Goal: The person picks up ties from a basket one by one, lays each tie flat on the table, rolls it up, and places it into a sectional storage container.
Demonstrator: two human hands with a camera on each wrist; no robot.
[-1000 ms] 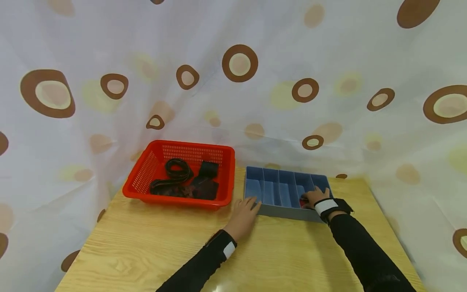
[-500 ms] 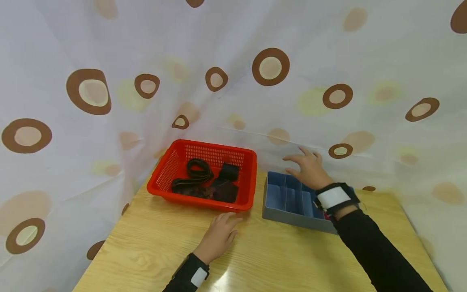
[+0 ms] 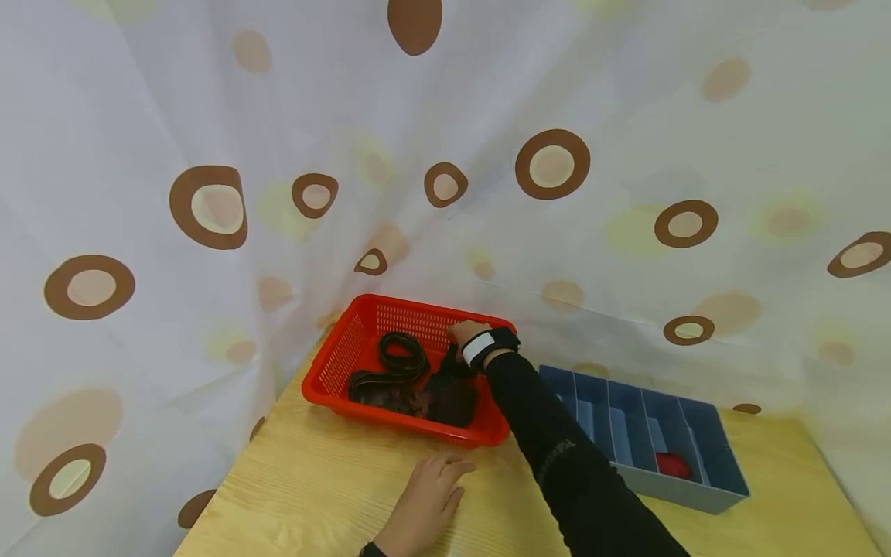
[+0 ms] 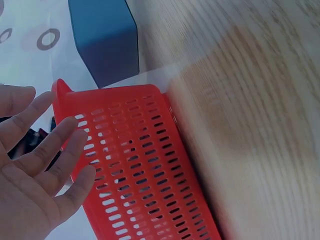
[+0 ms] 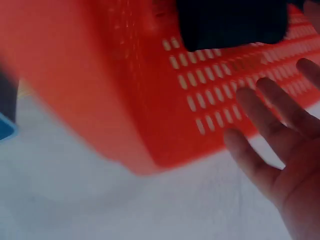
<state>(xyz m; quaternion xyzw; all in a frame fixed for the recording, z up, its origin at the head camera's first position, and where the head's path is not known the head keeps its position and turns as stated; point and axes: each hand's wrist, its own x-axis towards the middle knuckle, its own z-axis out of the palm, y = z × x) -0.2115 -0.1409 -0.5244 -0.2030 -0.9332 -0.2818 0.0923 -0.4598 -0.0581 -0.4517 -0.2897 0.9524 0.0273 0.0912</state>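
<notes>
Having left blue divider box (image 3: 696, 452), right hand (image 3: 468, 334) now over red basket (image 3: 341, 371), fingers (image 5: 270, 107) spread, empty.

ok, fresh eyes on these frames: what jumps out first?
The red basket at the table's back left, holding dark belts and dark folded pieces, with the right hand reaching in at its far right corner, fingers spread. Right of it sits a blue divided tray with one red item. The left hand rests flat on the wooden table.
</notes>
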